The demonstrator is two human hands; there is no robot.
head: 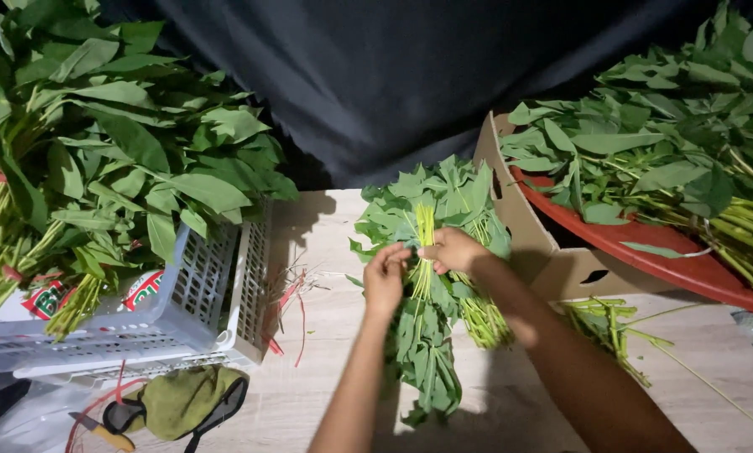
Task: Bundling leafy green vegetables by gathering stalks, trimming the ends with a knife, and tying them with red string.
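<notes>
Both hands meet over a bundle of leafy green stalks [427, 285] lying on the wooden table [326, 394]. The left hand [385, 278] is curled, its fingertips [399, 254] pinching the pale yellow-green stems at the bundle's middle. The right hand [453, 249] is also closed in a pinch on the same stems, just beside the left — the two thumbs nearly touch.

Left of the bundle stands a white plastic crate [200, 302] heaped with more leafy greens [116, 151]; red ties [288, 306] lie scattered between crate and bundle. Right of the bundle, a cardboard box [531, 243] carries a red tray [678, 264] loaded with greens [670, 143]. A few loose stalks [615, 331] lie near the box — just right of the right forearm. An olive-green cloth [179, 401] lies below the crate.
</notes>
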